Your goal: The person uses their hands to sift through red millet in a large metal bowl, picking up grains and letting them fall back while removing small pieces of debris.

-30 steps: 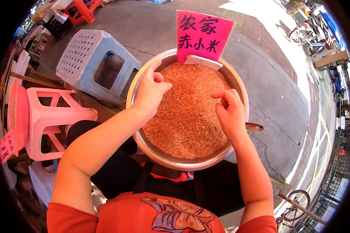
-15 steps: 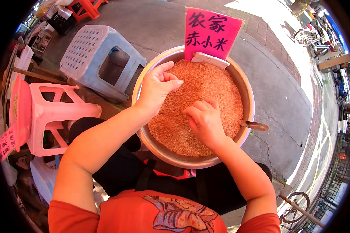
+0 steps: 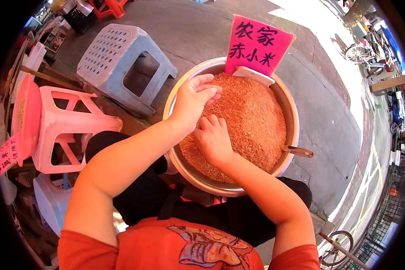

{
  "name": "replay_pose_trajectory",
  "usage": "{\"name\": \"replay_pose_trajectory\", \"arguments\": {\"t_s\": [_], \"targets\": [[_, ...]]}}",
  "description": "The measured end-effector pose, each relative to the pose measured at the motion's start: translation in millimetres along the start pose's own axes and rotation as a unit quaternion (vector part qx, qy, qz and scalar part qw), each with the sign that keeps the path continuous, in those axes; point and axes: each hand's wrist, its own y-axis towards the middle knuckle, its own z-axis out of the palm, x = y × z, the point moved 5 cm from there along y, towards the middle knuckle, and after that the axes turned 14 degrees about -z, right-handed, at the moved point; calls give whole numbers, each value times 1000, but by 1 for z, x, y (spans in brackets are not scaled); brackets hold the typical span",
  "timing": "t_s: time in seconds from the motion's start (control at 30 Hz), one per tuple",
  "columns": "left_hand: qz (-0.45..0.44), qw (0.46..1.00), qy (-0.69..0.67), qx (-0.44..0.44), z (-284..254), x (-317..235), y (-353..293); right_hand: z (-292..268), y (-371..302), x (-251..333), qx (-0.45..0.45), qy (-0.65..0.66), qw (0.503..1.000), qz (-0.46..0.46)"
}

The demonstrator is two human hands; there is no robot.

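Note:
A wide metal basin (image 3: 294, 121) in front of my knees holds a heap of reddish-brown rice grains (image 3: 256, 121). Above the basin's left side is my left hand (image 3: 191, 99), thumb and fingers curled together; whatever lies between them is too small to make out. Just below it my right hand (image 3: 213, 140) is low over the grains with bent fingers drawn together. Its fingertips are partly hidden, and I cannot tell whether they touch the grains. A scoop handle (image 3: 301, 152) sticks out over the basin's right rim.
A pink sign (image 3: 258, 45) with dark writing stands in the basin's far side, by a pale block (image 3: 254, 75). Left are a grey-blue stool (image 3: 110, 51) and a pink stool (image 3: 60, 128) beside a pink bowl (image 3: 28, 121). Grey pavement (image 3: 324, 108) lies right, with bicycles beyond.
My right hand has moved left across the grains, close under my left hand. My left hand's fingers have closed more. The whole view has shifted slightly.

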Motion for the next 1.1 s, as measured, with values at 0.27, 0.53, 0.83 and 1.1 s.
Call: {"name": "replay_pose_trajectory", "arguments": {"t_s": [0.27, 0.53, 0.83, 1.1], "targets": [[-11, 1000, 0, -18, -14, 2, 0, 7, 3, 5, 42, 32, 998, -15], [-29, 999, -6, -15, -20, 6, 2, -25, -3, -32, -58, 354, 908, 217], [-74, 997, 33, 16, -15, 22, 3, -63, -31, -60, -176, 640, 664, 343], [-73, 993, 91, 23, 4, 36, 7, -103, -50, -85, -225, 328, 890, 221]]}}
